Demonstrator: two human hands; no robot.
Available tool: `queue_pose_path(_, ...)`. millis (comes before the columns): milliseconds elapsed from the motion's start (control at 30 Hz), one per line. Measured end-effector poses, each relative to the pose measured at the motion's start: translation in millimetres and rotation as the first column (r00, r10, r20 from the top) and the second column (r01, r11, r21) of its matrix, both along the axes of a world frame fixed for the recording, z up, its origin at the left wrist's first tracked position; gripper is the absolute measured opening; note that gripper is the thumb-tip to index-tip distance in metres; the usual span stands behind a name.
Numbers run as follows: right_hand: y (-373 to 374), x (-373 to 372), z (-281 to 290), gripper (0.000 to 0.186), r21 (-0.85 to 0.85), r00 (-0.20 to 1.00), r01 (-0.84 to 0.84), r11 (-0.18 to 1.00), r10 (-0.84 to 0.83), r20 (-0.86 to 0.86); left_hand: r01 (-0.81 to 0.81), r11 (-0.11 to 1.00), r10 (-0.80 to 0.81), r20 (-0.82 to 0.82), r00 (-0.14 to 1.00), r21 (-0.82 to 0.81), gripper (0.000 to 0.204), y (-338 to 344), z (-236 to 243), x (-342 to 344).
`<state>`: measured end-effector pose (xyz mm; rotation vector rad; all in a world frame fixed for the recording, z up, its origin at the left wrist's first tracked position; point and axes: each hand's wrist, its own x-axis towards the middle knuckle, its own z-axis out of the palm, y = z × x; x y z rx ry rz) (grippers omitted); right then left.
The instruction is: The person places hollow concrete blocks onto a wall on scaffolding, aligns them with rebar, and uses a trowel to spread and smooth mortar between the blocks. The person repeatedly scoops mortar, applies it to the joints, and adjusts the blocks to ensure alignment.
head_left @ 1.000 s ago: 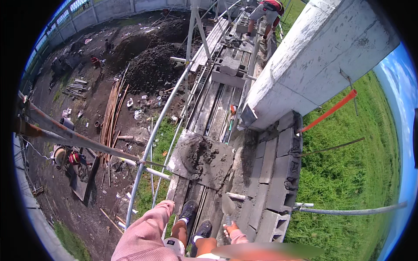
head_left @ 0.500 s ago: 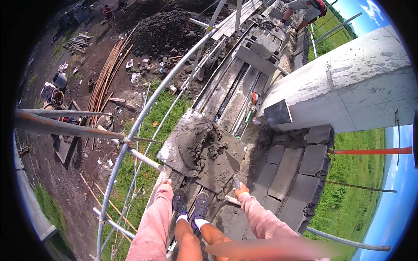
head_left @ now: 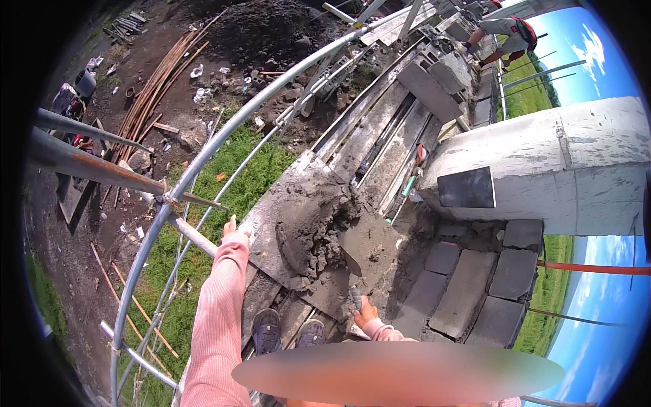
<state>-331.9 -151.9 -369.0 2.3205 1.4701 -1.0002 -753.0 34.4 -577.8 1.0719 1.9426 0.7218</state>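
1. Right hand point(head_left: 366, 313) grasps the trowel point(head_left: 352, 256) by its handle point(head_left: 354, 296), near right; I judge it light, stiff, best held there.
2. Left hand point(head_left: 235, 234) is beside the board point(head_left: 263, 227); I can't tell its grip.
3. Farther, mortar point(head_left: 298, 220) heaped on the board looks heavy, soft.

Seen from above, the person's left arm point(head_left: 218, 305), in a pink sleeve point(head_left: 209, 353), stretches nearly straight forward, ending in the small-looking left hand point(head_left: 234, 231). The right hand point(head_left: 366, 313), held closer to the body, is curled in a grip.
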Motion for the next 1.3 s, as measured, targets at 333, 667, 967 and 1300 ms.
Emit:
queue_pose_path(333,115.7,38.0,-35.3,0.032,0.396,0.932,0.330,0.857,-0.363,0.010,0.211,0.764,-0.281,-0.020,0.960,-0.610,0.049,41.6,-22.9,-14.6)
queue_pose_path(667,-11.9,26.2,16.6,0.031,-0.030,0.975,0.033,0.999,-0.038,-0.220,0.392,0.586,-0.615,-0.074,0.785,-0.709,0.044,60.1,44.0,-19.2)
queue_pose_path(967,-60.7,2.3,-11.0,0.018,-0.243,0.720,0.606,0.758,-0.652,-0.237,0.382,0.525,-0.686,-0.112,0.719,-0.761,0.058,51.2,22.8,-31.2)
queue_pose_path(1300,-57.2,16.6,-39.2,0.104,-0.185,0.363,0.902,0.390,-0.918,-0.161,0.334,0.135,-0.970,-0.056,0.237,-0.933,0.057,-71.0,-57.3,-53.6)
